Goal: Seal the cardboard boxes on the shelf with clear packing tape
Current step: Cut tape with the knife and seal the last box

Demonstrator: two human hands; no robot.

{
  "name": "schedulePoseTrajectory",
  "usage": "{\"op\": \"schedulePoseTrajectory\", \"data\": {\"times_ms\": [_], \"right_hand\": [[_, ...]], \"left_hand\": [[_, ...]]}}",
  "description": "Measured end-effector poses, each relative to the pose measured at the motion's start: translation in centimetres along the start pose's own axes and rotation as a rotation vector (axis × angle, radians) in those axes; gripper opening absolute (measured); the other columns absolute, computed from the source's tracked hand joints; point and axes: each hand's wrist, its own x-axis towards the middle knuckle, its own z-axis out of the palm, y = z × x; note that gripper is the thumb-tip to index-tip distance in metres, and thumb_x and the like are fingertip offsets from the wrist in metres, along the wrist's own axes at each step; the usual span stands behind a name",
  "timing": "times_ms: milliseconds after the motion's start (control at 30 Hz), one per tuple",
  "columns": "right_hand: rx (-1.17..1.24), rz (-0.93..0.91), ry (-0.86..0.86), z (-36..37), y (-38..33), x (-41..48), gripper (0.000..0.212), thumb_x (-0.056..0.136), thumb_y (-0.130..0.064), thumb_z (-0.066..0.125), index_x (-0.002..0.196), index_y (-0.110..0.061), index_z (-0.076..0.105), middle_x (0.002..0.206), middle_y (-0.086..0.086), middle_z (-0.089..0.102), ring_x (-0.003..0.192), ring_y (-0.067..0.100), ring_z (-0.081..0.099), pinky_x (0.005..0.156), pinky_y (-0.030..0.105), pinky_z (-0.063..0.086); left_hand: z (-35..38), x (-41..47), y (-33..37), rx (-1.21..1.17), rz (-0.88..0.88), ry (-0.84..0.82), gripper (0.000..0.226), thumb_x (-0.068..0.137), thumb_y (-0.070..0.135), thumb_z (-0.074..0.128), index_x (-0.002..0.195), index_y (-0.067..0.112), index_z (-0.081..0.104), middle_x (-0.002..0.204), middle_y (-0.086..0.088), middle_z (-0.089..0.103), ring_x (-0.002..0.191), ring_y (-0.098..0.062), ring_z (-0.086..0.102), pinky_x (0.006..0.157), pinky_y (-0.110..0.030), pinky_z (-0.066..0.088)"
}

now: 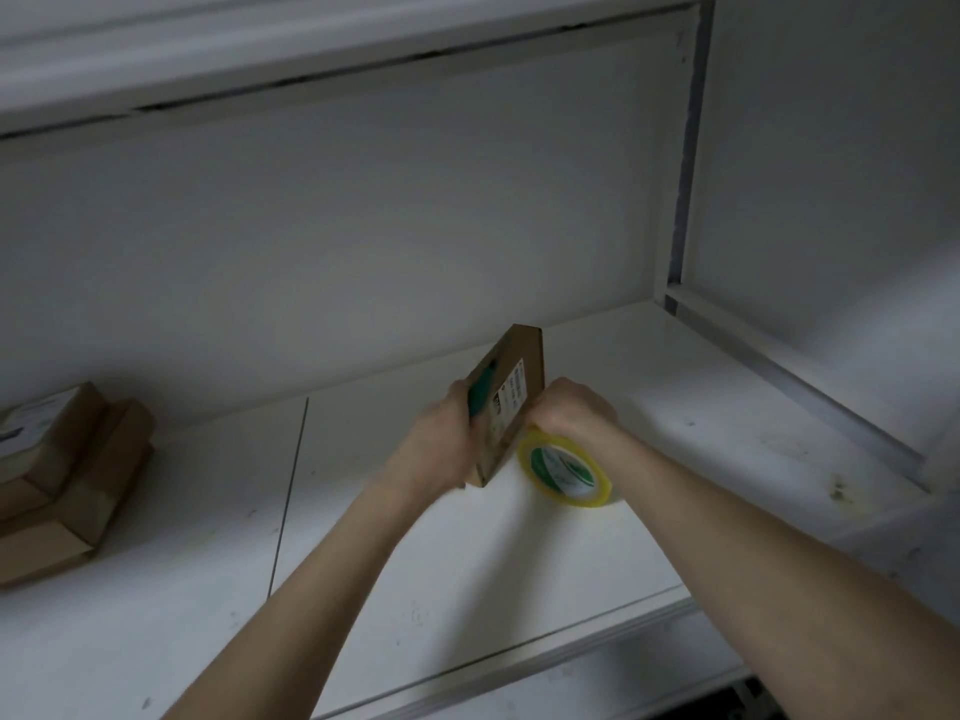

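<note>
Far left on shelf [467, 563], stacked boxes [67, 475]

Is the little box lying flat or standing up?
Standing up, tilted. The left hand grips the box, narrow edge down toward the shelf, label facing sideways; the right hand holds the tape roll.

Box [522, 350]: matt brown cardboard, white paper label [511, 394]. Tape roll [563, 470]: glossy clear plastic. Shelf [675, 459]: smooth white, possibly painted metal, scuffed.
</note>
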Motion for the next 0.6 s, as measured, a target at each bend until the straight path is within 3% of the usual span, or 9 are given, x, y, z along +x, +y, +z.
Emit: {"op": "schedulePoseTrajectory", "data": {"times_ms": [167,267,400,600], "right_hand": [[-0.009,0.015,0.004,-0.1,-0.1,-0.2,0.033,0.078,-0.039,0.068,0.105,-0.022,0.064,0.098,0.001,0.067,0.086,0.021,0.066,0.075,0.027,0.053],[-0.005,0.024,0.005,-0.1,-0.2,-0.3,0.031,0.079,-0.036,0.067,0.106,-0.021,0.064,0.097,0.001,0.066,0.085,0.021,0.065,0.076,0.027,0.054],[-0.002,0.016,0.014,0.0,-0.3,-0.3,0.033,0.077,-0.035,0.069,0.107,-0.021,0.065,0.099,0.002,0.067,0.089,0.022,0.066,0.082,0.03,0.056],[-0.031,0.014,0.025,0.1,-0.4,-0.4,0.03,0.077,-0.034,0.068,0.104,-0.021,0.065,0.091,0.0,0.065,0.082,0.02,0.064,0.076,0.027,0.054]], "left_hand": [[2.8,-3.6,-0.7,0.073,-0.046,-0.064,0.023,0.099,0.018,0.034,0.121,0.011,0.034,0.099,-0.016,0.063,0.074,-0.033,0.066,0.061,-0.042,0.057],[3.7,-3.6,-0.9,0.103,-0.108,-0.088,0.021,0.098,0.016,0.031,0.118,0.009,0.034,0.101,-0.02,0.061,0.077,-0.037,0.064,0.062,-0.041,0.052],[4.3,-2.8,-1.2,0.105,-0.152,-0.105,0.022,0.098,0.016,0.03,0.117,0.008,0.037,0.103,-0.019,0.06,0.077,-0.035,0.063,0.073,-0.046,0.056],[4.6,-2.0,-1.6,0.108,-0.148,-0.122,0.022,0.099,0.017,0.029,0.117,0.007,0.038,0.104,-0.019,0.06,0.081,-0.037,0.063,0.072,-0.046,0.056]]}}
